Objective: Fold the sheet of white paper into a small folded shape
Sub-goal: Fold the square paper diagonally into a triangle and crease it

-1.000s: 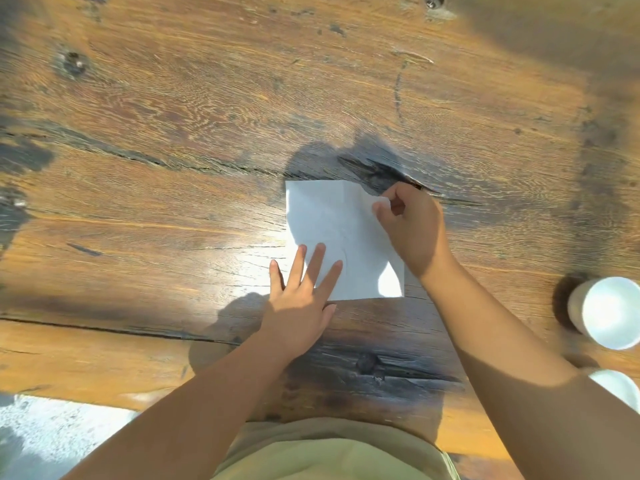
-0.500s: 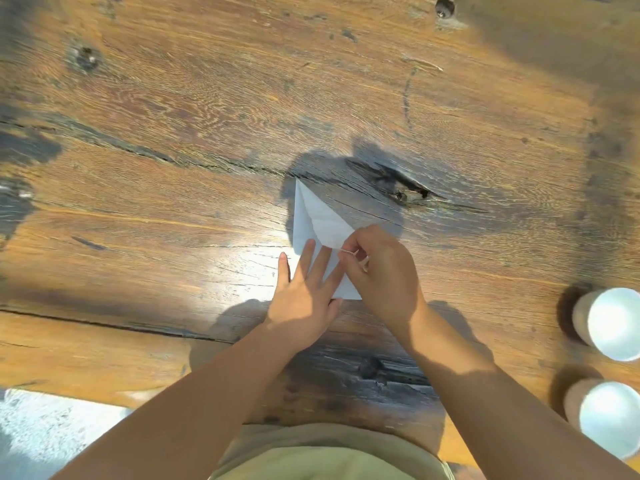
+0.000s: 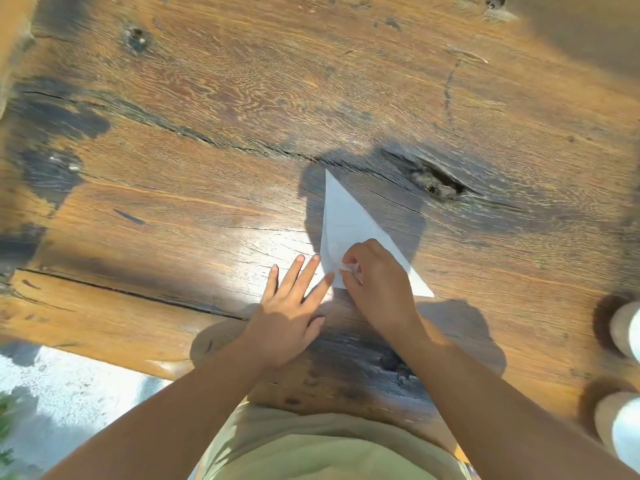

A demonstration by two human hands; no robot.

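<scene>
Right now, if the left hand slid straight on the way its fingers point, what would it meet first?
Probably the white paper: the left hand lies flat, its fingers aimed at the paper's near corner.

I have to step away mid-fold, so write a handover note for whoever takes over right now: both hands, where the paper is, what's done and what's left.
Paper: lies on the wooden table as a triangle, its sharp tip pointing away from the person.
Left hand: flat, fingers straight, fingertips at the paper's near left edge.
Right hand: fingers curled, pinching a paper corner at that same end.
Done: the sheet looks folded once on the diagonal.
Left: line up and crease the pinched corner, then probably more folds down to a small shape.
</scene>
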